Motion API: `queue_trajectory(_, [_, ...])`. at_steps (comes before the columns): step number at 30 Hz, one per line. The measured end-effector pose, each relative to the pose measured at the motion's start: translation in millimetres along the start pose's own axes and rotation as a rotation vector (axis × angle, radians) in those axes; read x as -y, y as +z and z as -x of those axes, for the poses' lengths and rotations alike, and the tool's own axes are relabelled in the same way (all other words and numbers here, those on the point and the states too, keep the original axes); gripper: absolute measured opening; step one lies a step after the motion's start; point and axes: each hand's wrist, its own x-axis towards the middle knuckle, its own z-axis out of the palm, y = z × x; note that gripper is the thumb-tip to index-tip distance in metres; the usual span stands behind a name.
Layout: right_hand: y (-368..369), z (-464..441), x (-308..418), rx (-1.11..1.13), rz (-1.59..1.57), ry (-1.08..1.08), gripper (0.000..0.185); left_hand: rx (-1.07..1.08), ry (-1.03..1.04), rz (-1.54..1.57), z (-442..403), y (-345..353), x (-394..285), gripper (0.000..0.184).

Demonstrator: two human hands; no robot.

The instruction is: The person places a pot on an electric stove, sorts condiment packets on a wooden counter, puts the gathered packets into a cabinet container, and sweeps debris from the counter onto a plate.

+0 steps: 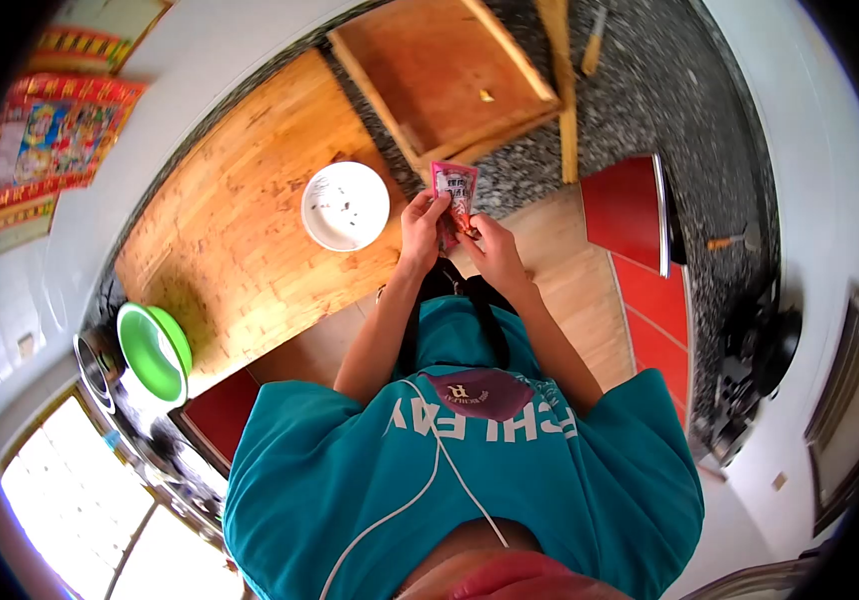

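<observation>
A pink and red printed packet [456,186] is held up in front of my body, at the counter's edge. My left hand [422,225] pinches its left side, thumb on the front. On the lower right side, the fingers of my right hand [493,246] are closed on the same packet. Just left of my hands, a white bowl [346,207] with several small dark bits inside stands on a wooden board [240,200]. Whether the packet is torn cannot be seen.
A shallow wooden tray [440,75] with a small yellow bit lies beyond my hands. To its right are a wooden stick [562,90] and a wood-handled tool [593,52]. A green basin [154,350] stands at the board's left end. A red cabinet door [625,215] is at the right.
</observation>
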Motion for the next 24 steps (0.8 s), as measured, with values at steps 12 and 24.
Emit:
queue_trajectory(12, [-169.3,180.5,-113.5,-0.288,-0.240,0.345,0.025,0.298,-0.273,-0.280,50.4,125.9,209.9,0.016])
queue_trajectory(24, [-283.1,250.4,-317.4,-0.788,0.180,0.596,0.028,0.472,-0.504,-0.501,27.0,217.8,380.8,0.017])
